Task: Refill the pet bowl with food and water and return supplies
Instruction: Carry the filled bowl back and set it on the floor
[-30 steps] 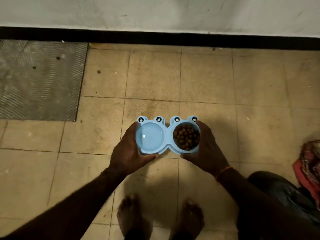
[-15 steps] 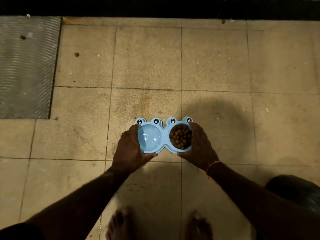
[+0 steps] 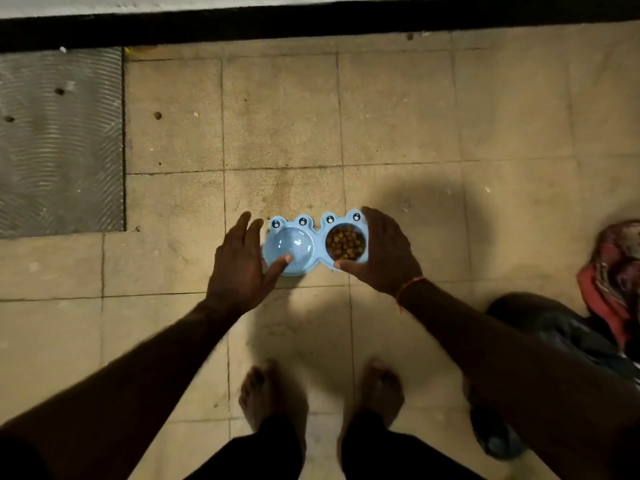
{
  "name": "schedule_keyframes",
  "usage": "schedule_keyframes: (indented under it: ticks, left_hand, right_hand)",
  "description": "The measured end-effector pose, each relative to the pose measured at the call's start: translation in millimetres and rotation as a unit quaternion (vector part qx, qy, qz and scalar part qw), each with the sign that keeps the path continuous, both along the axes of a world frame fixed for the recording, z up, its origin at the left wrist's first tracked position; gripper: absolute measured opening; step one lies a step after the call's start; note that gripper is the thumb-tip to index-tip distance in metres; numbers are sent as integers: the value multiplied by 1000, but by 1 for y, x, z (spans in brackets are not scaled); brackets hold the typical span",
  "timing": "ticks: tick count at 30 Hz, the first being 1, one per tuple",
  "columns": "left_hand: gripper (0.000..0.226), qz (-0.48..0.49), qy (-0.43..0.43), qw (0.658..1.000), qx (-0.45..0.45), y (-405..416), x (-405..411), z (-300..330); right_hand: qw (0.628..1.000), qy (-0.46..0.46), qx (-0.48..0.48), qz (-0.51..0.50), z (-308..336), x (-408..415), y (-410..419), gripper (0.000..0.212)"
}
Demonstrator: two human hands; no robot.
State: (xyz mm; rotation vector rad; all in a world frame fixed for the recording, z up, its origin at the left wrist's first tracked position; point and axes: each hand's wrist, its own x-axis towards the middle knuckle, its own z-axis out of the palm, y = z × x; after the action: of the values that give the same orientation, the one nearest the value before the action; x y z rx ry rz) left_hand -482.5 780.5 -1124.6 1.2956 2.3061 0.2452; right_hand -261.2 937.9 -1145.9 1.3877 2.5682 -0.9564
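Note:
A light blue double pet bowl [image 3: 317,251] with frog eyes sits low over the tiled floor, centre of view. Its left basin [image 3: 294,242] looks glossy, as if holding water, and its right basin holds brown kibble [image 3: 346,242]. My left hand [image 3: 239,268] is beside the bowl's left end with its fingers spread off the bowl; only the thumb rests on the near rim. My right hand [image 3: 388,258] wraps the bowl's right end, fingers over the far edge and thumb on the near rim.
A grey ribbed mat [image 3: 59,143] lies at the left. A black skirting strip [image 3: 311,19] runs along the wall ahead. A black bag [image 3: 540,327] and a red cloth bundle [image 3: 613,271] sit at the right. My bare feet [image 3: 266,393] stand just behind the bowl.
The bowl has come down toward the floor. My left hand has loosened, its fingers lifting off the bowl's left end. My right hand keeps its hold.

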Motion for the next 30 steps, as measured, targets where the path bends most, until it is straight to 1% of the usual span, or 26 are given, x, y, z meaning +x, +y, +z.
schedule_keyframes:
  ticks: [4, 8, 13, 16, 20, 23, 26, 28, 30]
  left_hand:
    - [85, -10, -6, 1000, 15, 10, 6, 96]
    - [77, -38, -28, 998, 30, 25, 23, 215]
    - [65, -72, -54, 994, 57, 28, 53, 388]
    - [61, -83, -52, 992, 76, 28, 66, 492]
    - [59, -119, -29, 986, 115, 37, 78, 605]
    - [64, -155, -5, 976, 150, 48, 91, 670]
    - [74, -175, -9, 969, 175, 55, 112, 719]
    - [84, -190, -18, 966, 173, 60, 126, 744]
    - [95, -218, -47, 962, 159, 63, 139, 762]
  right_hand:
    - [999, 20, -19, -17, 95, 1, -1, 106]
    - [997, 41, -50, -29, 215, 11, 1, 91]
    - [996, 77, -16, -52, 390, 37, 3, 74]
    - [992, 104, 16, -68, 498, 59, 2, 72]
    - [981, 155, 61, -99, 617, 91, 0, 70]
    - [974, 168, 89, -124, 684, 113, -10, 71]
    - [967, 173, 108, -153, 736, 134, -30, 72]
    - [960, 176, 124, -177, 760, 145, -46, 72]
    - [952, 174, 138, -212, 778, 155, -63, 73]
